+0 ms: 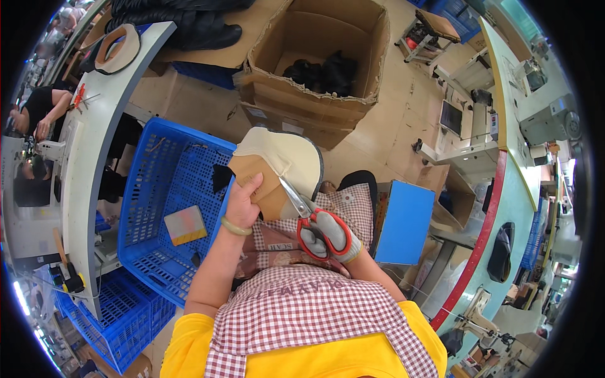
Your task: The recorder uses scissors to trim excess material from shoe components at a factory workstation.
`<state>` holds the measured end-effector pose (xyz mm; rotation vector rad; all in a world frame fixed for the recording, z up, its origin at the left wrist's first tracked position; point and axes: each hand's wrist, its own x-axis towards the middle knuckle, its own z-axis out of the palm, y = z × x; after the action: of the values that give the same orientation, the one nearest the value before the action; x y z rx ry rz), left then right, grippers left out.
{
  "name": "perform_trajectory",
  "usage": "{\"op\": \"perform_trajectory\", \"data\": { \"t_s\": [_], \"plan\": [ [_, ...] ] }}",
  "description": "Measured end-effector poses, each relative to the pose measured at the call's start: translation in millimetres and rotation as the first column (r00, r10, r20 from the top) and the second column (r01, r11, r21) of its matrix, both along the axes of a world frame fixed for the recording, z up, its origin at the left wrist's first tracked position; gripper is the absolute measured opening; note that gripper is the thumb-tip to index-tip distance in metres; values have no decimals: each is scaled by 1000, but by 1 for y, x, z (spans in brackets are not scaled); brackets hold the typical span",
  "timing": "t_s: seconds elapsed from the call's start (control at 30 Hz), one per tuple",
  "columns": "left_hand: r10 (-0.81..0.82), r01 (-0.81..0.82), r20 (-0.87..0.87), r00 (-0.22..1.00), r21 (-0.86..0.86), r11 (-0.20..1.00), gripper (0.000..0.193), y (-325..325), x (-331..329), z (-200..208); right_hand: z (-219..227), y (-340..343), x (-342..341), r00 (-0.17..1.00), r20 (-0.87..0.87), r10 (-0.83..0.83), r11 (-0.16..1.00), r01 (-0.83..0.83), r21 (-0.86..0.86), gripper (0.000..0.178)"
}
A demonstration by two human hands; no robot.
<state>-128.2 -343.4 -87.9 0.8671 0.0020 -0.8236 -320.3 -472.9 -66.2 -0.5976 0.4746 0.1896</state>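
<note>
In front of my lap I hold up a cream and tan cap-like piece (302, 154) with a dark rim along its right side. My bare left hand (242, 200), with a pale bangle at the wrist, grips its lower left edge, thumb on the tan part. My right hand (328, 234), in a grey glove, is closed around the red handles of a pair of scissors (295, 196). Their blades point up and left, and the tips touch or lie over the seam between tan and cream. Whether the tips are cutting into anything I cannot tell.
A blue plastic basket (142, 208) with a small box (185, 225) inside stands at my left, beside a white table (113, 113). Ahead is a cardboard carton (302, 107) holding black items. A blue panel (406, 222) and a red-edged workbench (485, 252) are at my right.
</note>
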Motion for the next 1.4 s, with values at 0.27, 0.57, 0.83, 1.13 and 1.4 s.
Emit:
{"op": "perform_trajectory", "data": {
  "t_s": [0.27,0.57,0.83,1.13,1.4],
  "plan": [
    [-2,2,-9,1000,28,1000,45,-4,-7,2,-3,-5,0,1000,-2,13,1000,-13,10,59],
    [-17,16,22,1000,28,999,44,-6,-5,4,1,-6,-5,1000,23,-17,996,15,85,49],
    [-37,37,13,999,8,999,43,-10,-9,10,7,-10,-4,999,20,27,999,-27,23,44],
    [-55,52,58,997,55,997,40,-8,-12,4,4,-9,-4,999,-39,0,1000,1,31,39],
    [-64,63,26,998,28,998,38,-9,-17,5,5,-10,-1,1000,-4,-16,1000,16,-2,40]
  ]
}}
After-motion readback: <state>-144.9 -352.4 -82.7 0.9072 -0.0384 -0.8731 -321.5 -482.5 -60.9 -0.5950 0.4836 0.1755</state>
